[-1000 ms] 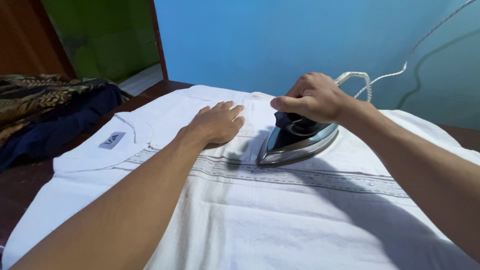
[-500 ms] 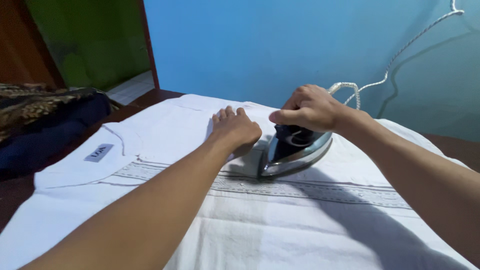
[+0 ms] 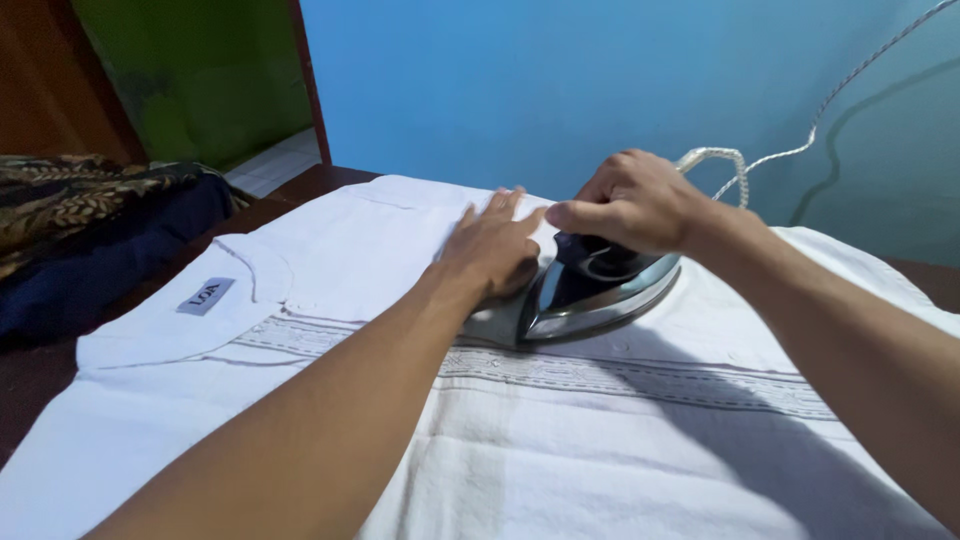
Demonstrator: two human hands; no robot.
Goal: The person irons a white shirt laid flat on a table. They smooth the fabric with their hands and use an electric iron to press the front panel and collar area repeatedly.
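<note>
The right hand [image 3: 640, 200] is wrapped in a closed grip around the handle of an electric iron [image 3: 575, 295], which sits sole-down on a white shirt [image 3: 620, 440] just right of the frame's centre. The iron's long axis runs from upper right to lower left, its pointed nose aimed toward the lower left. The left hand [image 3: 495, 250] lies flat and open on the cloth, fingers spread, touching or just beside the iron's left flank; of the two it lies nearer the nose. The shirt spreads over a dark wooden surface [image 3: 40, 385], its collar label [image 3: 205, 296] at left. A braided cord [image 3: 800, 130] rises toward the upper right corner. Dark folded fabric [image 3: 90, 240] lies at far left. The handle and the iron's heel are hidden under the right hand.
</note>
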